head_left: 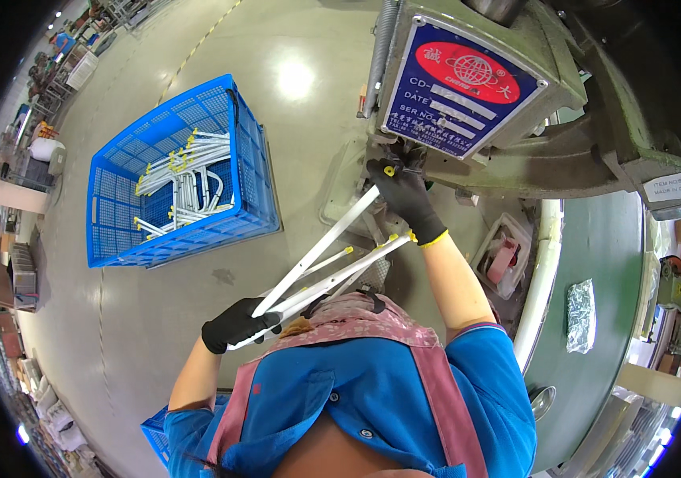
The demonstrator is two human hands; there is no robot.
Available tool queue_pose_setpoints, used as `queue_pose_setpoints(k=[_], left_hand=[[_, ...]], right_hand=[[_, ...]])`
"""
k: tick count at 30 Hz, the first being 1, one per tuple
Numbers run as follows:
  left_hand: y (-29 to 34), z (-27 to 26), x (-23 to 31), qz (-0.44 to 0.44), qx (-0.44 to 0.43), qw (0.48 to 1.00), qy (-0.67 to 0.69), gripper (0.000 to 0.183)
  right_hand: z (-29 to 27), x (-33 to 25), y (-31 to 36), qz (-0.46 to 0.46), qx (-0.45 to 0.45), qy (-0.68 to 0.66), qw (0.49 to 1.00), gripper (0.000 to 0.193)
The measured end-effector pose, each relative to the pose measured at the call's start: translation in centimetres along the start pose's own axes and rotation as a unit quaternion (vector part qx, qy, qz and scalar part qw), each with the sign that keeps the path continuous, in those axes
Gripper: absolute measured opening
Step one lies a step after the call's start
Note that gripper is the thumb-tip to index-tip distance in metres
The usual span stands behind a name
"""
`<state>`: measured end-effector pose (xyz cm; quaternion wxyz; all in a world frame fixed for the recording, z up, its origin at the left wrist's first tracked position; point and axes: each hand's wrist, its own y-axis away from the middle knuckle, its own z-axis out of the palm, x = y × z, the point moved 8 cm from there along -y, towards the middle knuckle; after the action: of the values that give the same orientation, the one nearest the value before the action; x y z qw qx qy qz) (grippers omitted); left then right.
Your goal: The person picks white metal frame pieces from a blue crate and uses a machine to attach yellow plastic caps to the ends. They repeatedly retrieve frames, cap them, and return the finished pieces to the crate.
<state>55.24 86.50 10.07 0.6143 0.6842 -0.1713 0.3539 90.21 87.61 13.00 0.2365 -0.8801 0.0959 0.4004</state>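
A white tubular frame [318, 252] with yellow-tipped ends lies across the front of my body, its legs spreading apart toward the right. My left hand [237, 327], in a black glove, is wrapped round the tubes at their left end. Up under the press-like machine [404, 48], my black-gloved right hand [406, 195] closes on the far end of one leg. A bit of yellow shows at its fingers. The machine's working part behind those fingers is mostly hidden. Other yellow-tipped legs stop beside my right wrist.
On the floor at left stands a blue crate [254, 167] with several white bent tubes [189, 179]. A green table [595, 255] on the right bears a silvery packet [581, 316]. A bin [504, 253] sits beside it. Another blue crate [155, 434] shows at lower left.
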Motion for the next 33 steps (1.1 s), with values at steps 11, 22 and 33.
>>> queue_pose_setpoints(k=[11, 22, 33], left_hand=[[-0.4, 1.2, -0.2, 0.114, 0.062, 0.989, -0.077, 0.049], [-1.3, 1.5, -0.9, 0.071, 0.033, 0.993, -0.094, 0.034], [-1.3, 1.1, 0.4, 0.163, -0.04, 0.985, 0.03, 0.036]], right_hand=[[1.4, 2.6, 1.7, 0.226, 0.009, -0.339, 0.913, 0.02], [1.3, 3.5, 1.4, 0.187, -0.013, -0.199, 0.962, 0.032], [-4.8, 4.5, 10.5, 0.2, 0.096, -0.1, 0.97, 0.036]])
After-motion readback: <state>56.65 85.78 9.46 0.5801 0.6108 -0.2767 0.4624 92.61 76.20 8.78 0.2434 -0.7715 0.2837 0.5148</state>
